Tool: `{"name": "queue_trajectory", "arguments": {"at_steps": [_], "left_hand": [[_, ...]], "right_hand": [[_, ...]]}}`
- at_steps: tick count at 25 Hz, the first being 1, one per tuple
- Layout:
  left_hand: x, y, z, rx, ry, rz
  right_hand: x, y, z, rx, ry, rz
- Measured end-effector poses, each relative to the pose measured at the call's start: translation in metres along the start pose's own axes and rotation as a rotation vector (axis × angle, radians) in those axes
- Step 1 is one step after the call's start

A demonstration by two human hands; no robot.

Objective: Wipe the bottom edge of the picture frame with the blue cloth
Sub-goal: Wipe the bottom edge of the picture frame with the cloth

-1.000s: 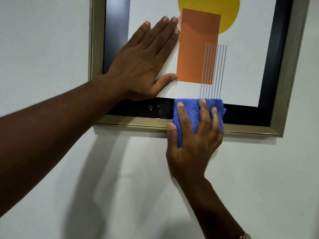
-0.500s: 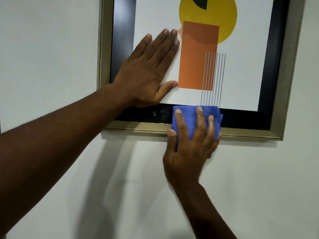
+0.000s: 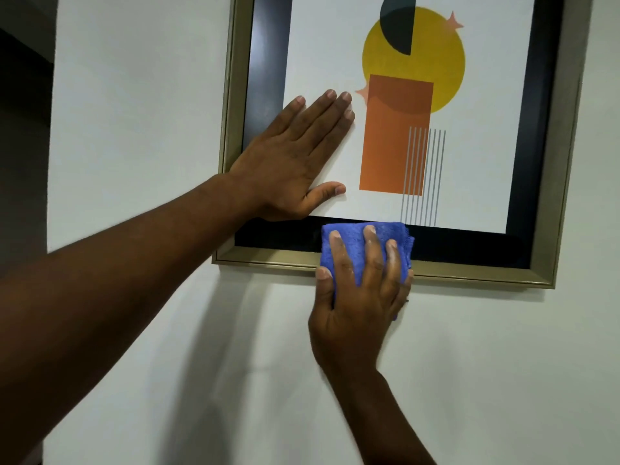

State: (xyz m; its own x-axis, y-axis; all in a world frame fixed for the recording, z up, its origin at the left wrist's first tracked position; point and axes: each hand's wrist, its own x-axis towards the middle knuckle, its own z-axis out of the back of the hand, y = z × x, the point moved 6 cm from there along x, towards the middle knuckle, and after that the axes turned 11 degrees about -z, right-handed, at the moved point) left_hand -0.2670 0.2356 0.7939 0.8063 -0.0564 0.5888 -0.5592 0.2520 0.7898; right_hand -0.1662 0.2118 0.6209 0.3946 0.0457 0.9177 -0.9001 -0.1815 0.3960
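A picture frame (image 3: 476, 275) with a gold outer rim and a black inner border hangs on a white wall. Its print shows a yellow circle, an orange rectangle and thin grey lines. My left hand (image 3: 295, 159) lies flat and open on the lower left of the print, fingers spread. My right hand (image 3: 360, 297) presses a folded blue cloth (image 3: 350, 243) against the frame's bottom edge, a little left of its middle. The cloth covers the black border and the gold rim there; its lower part is hidden under my palm.
The white wall (image 3: 503, 380) spreads below and to both sides of the frame. A dark opening or corner (image 3: 23, 129) lies at the far left edge of the view.
My right hand and the blue cloth have slid a little to the left along the bottom edge. The view has tilted up, showing more of the print. My left hand stays flat on the picture.
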Motion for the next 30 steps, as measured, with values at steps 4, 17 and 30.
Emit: {"name": "queue_trajectory", "arguments": {"at_steps": [4,17,30], "left_hand": [[0.001,-0.001,-0.001,-0.008,0.013,0.0],[0.002,0.005,0.0,-0.064,0.105,-0.019],[0.001,0.002,0.002,-0.091,0.097,0.028]], "right_hand": [[-0.006,0.011,-0.003,-0.011,0.029,0.076],[0.009,-0.017,0.012,0.012,0.004,0.126],[-0.001,0.058,-0.002,0.041,0.089,0.006]]}}
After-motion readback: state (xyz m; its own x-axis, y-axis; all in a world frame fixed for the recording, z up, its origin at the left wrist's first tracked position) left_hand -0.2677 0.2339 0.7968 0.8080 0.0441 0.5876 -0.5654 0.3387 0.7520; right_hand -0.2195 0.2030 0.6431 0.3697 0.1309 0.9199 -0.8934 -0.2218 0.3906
